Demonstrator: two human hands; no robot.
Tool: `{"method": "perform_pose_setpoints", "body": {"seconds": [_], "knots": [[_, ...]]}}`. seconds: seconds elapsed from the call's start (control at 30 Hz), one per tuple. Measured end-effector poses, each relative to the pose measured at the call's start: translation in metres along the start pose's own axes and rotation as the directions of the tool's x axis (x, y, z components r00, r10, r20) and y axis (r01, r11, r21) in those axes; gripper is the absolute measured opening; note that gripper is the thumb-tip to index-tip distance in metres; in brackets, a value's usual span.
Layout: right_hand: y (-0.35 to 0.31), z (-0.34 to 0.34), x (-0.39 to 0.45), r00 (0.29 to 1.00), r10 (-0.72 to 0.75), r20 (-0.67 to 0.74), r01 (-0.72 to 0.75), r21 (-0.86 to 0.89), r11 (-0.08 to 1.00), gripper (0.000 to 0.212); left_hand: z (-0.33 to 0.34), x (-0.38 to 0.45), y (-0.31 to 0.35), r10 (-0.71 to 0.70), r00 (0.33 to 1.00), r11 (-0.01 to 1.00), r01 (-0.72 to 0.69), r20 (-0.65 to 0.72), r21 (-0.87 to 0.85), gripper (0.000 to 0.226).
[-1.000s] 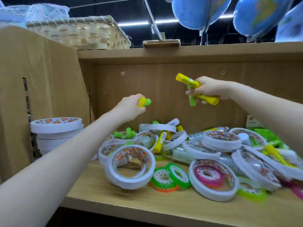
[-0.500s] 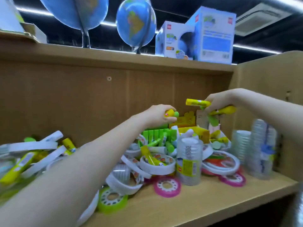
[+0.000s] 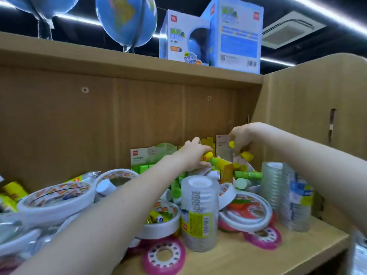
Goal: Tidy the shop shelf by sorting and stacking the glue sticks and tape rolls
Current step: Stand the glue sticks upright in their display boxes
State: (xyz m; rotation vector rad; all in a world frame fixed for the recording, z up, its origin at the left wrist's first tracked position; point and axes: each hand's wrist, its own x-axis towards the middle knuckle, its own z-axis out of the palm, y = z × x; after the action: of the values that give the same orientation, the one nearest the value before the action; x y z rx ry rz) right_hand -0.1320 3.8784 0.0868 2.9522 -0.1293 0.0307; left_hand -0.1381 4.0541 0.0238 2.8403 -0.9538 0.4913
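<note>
My left hand (image 3: 193,155) grips a yellow glue stick with a green cap (image 3: 208,157), low over the pile at the back of the shelf. My right hand (image 3: 241,135) holds two yellow glue sticks (image 3: 246,155), their ends pointing down near the back right corner. Under both hands lie more green and yellow glue sticks (image 3: 248,174) around a yellow carton (image 3: 226,165). White tape rolls (image 3: 57,197) and pink tape rolls (image 3: 163,255) cover the wooden shelf (image 3: 268,261). A wrapped stack of clear tape (image 3: 199,211) stands upright in the middle.
Two more stacks of clear tape (image 3: 286,195) stand against the right side panel (image 3: 309,124). The shelf above carries globes (image 3: 127,18) and blue globe boxes (image 3: 214,36). Card packs (image 3: 153,155) lean on the back wall.
The view has swung from the left end of the shelf to the right end. Both hands, still holding their glue sticks, have dropped towards the glue stick pile in the back right corner.
</note>
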Motion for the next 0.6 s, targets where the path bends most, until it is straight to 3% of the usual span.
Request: {"method": "perform_pose_setpoints", "body": {"seconds": [0.23,0.4,0.6], "knots": [[-0.002,0.003,0.005,1.0,-0.024,0.004,0.023,0.176,0.984,0.044,0.008,-0.004,-0.002,0.018,0.999,0.989,-0.011,-0.046,0.149,0.056],[-0.003,0.001,0.001,0.998,-0.057,0.017,0.051,0.248,0.967,0.036,0.003,-0.016,-0.013,-0.016,0.999,0.997,0.013,0.038,0.075,0.05],[-0.012,-0.01,-0.025,0.989,-0.145,-0.022,0.145,0.319,0.937,0.027,-0.011,-0.035,-0.015,-0.024,1.0,0.998,0.024,-0.009,0.059,0.057]]}}
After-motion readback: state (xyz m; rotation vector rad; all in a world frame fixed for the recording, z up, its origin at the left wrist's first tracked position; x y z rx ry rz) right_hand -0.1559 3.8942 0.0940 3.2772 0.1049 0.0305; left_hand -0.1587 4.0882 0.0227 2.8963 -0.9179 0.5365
